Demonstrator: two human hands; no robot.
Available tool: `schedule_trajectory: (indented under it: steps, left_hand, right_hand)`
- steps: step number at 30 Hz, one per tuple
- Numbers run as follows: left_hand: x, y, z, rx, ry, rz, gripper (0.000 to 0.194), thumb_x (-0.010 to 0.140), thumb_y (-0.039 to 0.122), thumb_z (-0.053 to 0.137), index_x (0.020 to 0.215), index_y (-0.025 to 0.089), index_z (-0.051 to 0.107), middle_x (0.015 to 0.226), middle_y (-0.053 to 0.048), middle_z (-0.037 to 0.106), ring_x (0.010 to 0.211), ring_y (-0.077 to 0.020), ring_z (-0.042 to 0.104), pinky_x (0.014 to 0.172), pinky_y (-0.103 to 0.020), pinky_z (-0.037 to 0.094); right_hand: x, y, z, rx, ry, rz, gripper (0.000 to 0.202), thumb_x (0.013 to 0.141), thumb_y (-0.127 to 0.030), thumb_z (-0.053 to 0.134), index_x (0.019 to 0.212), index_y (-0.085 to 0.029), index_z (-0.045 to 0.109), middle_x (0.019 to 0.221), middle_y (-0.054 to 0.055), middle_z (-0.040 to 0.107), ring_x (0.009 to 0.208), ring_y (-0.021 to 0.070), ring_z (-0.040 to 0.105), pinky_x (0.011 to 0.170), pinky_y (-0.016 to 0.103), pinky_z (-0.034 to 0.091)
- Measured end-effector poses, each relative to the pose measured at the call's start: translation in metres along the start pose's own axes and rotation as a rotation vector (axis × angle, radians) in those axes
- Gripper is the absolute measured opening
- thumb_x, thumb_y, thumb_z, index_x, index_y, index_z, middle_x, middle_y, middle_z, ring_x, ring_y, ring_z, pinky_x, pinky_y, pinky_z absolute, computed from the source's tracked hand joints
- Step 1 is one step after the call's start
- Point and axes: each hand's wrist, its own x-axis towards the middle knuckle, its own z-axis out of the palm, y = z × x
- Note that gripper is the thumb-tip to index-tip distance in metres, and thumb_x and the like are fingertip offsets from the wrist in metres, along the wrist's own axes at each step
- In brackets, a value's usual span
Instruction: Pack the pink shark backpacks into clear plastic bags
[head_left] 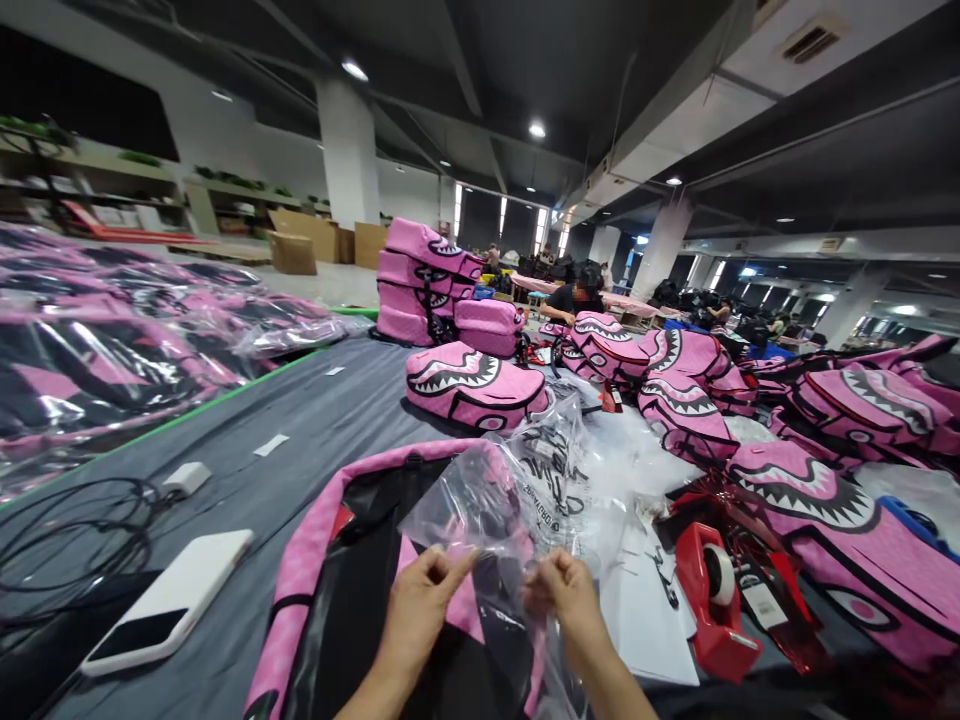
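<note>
A clear plastic bag (469,500) with black print is pinched at its edge between the fingers of my left hand (420,605). My right hand (566,600) is closed on the same bag a little to the right, its fingertips slightly blurred. Under both hands lies a pink and black backpack (334,570), its dark side facing up. More printed plastic bags (559,470) are bunched just beyond my right hand. White paper sheets (645,620) and a red tape dispenser (716,600) sit to the right.
A white power bank (172,600) and black cables (75,540) lie at left. Pink shark-mouth backpacks (472,385) stand ahead and to the right. Plastic-wrapped backpacks (112,360) fill the far left beyond a green edge (225,395). Another person (577,295) works across the table.
</note>
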Motion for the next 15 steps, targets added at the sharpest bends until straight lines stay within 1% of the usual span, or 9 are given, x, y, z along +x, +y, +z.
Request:
schedule_trajectory:
  steps: [2, 4, 5, 6, 8, 9, 11, 13, 15]
  left_hand:
    - [-0.001, -0.007, -0.026, 0.271, 0.090, 0.153, 0.072, 0.060, 0.094, 0.058, 0.050, 0.024, 0.045, 0.050, 0.003, 0.045, 0.050, -0.0156, 0.044, 0.053, -0.031, 0.039]
    - [-0.013, -0.004, -0.038, 0.512, 0.233, 0.443, 0.065, 0.082, 0.082, 0.050, 0.075, 0.019, 0.066, 0.075, -0.008, 0.068, 0.072, -0.0257, 0.063, 0.068, -0.038, 0.050]
    - [-0.022, 0.000, -0.037, 0.611, 0.303, 0.644, 0.054, 0.091, 0.068, 0.051, 0.097, 0.017, 0.070, 0.097, -0.013, 0.073, 0.091, -0.0293, 0.068, 0.082, -0.042, 0.052]
    - [-0.030, 0.007, -0.032, 0.700, 0.340, 0.855, 0.043, 0.096, 0.052, 0.054, 0.118, 0.017, 0.066, 0.117, -0.015, 0.072, 0.109, -0.0302, 0.066, 0.097, -0.045, 0.049]
    - [-0.039, 0.021, -0.016, 0.833, 0.324, 1.170, 0.041, 0.097, 0.026, 0.056, 0.139, 0.022, 0.056, 0.138, -0.013, 0.065, 0.129, -0.0270, 0.057, 0.117, -0.048, 0.034]
    - [-0.038, 0.028, -0.008, 0.881, 0.297, 1.244, 0.043, 0.097, 0.019, 0.055, 0.140, 0.023, 0.055, 0.137, -0.012, 0.066, 0.130, -0.0257, 0.057, 0.120, -0.048, 0.028]
    - [-0.026, 0.038, -0.002, 0.971, 0.258, 1.259, 0.037, 0.099, 0.016, 0.049, 0.134, 0.019, 0.060, 0.121, -0.010, 0.074, 0.119, -0.0260, 0.062, 0.120, -0.049, 0.025]
    - [-0.005, 0.040, -0.010, 1.058, 0.246, 1.245, 0.030, 0.099, 0.015, 0.045, 0.120, 0.015, 0.067, 0.097, -0.008, 0.076, 0.101, -0.0264, 0.066, 0.112, -0.050, 0.031]
    - [0.015, 0.038, -0.026, 1.115, 0.231, 1.303, 0.026, 0.098, 0.015, 0.047, 0.110, 0.016, 0.071, 0.087, -0.006, 0.074, 0.089, -0.0256, 0.066, 0.104, -0.050, 0.036]
  right_hand:
    - [0.008, 0.000, -0.004, 0.172, 0.082, 0.058, 0.068, 0.055, -0.080, 0.079, 0.074, -0.024, 0.046, 0.060, -0.006, 0.056, 0.043, 0.0095, 0.048, 0.041, 0.020, 0.036]
    - [0.012, -0.006, -0.002, 0.228, 0.103, 0.065, 0.074, 0.050, -0.082, 0.080, 0.075, -0.025, 0.039, 0.052, -0.012, 0.042, 0.037, 0.0051, 0.031, 0.035, 0.016, 0.020]
    - [0.012, -0.009, 0.001, 0.233, 0.085, 0.051, 0.075, 0.051, -0.082, 0.080, 0.076, -0.026, 0.038, 0.051, -0.014, 0.035, 0.037, 0.0039, 0.024, 0.035, 0.015, 0.015]
    - [0.010, -0.013, 0.006, 0.227, 0.052, 0.032, 0.074, 0.054, -0.082, 0.079, 0.077, -0.026, 0.037, 0.050, -0.015, 0.030, 0.038, 0.0036, 0.019, 0.035, 0.015, 0.013]
    - [0.000, -0.021, 0.016, 0.169, -0.049, -0.023, 0.067, 0.066, -0.082, 0.072, 0.079, -0.026, 0.038, 0.050, -0.015, 0.028, 0.040, 0.0044, 0.018, 0.037, 0.016, 0.017]
    - [-0.007, -0.024, 0.020, 0.109, -0.092, -0.071, 0.062, 0.073, -0.080, 0.068, 0.080, -0.025, 0.039, 0.051, -0.014, 0.029, 0.040, 0.0051, 0.020, 0.038, 0.017, 0.020]
    - [-0.023, -0.028, 0.018, -0.115, -0.147, -0.210, 0.049, 0.081, -0.068, 0.068, 0.083, -0.024, 0.046, 0.053, -0.012, 0.033, 0.043, 0.0068, 0.029, 0.043, 0.019, 0.026]
    - [-0.039, -0.025, 0.005, -0.489, -0.157, -0.374, 0.033, 0.077, -0.044, 0.078, 0.093, -0.024, 0.056, 0.058, -0.009, 0.046, 0.050, 0.0095, 0.042, 0.051, 0.021, 0.032]
    - [-0.050, -0.012, -0.018, -0.945, -0.103, -0.441, 0.048, 0.064, -0.017, 0.080, 0.108, -0.025, 0.063, 0.075, -0.004, 0.063, 0.060, 0.0142, 0.057, 0.057, 0.023, 0.037]
